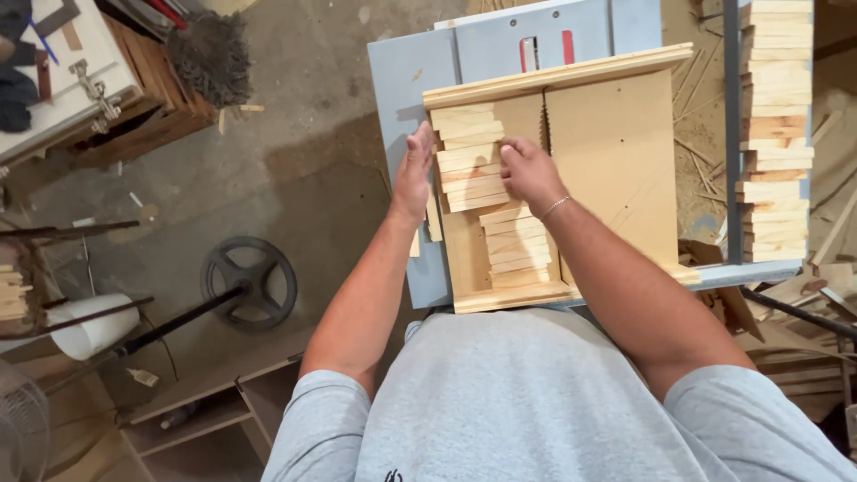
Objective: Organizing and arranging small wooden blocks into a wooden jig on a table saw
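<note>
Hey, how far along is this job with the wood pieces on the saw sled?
Done: a tall stack of cut pieces sits on the table's right side. In hand: the left hand squares the outer ends of the wood strips on the sled, while the right hand presses them down. Left: a second batch of strips lies nearer the person, not lined up.

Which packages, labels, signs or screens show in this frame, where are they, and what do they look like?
No packages, signs or screens show.
Only marking: small dark print on the grey shirt, bottom edge, too cut off to make out.
Red strip: beside the slot on the grey saw table, top centre, narrow, upright; a label or not, cannot tell.
</note>
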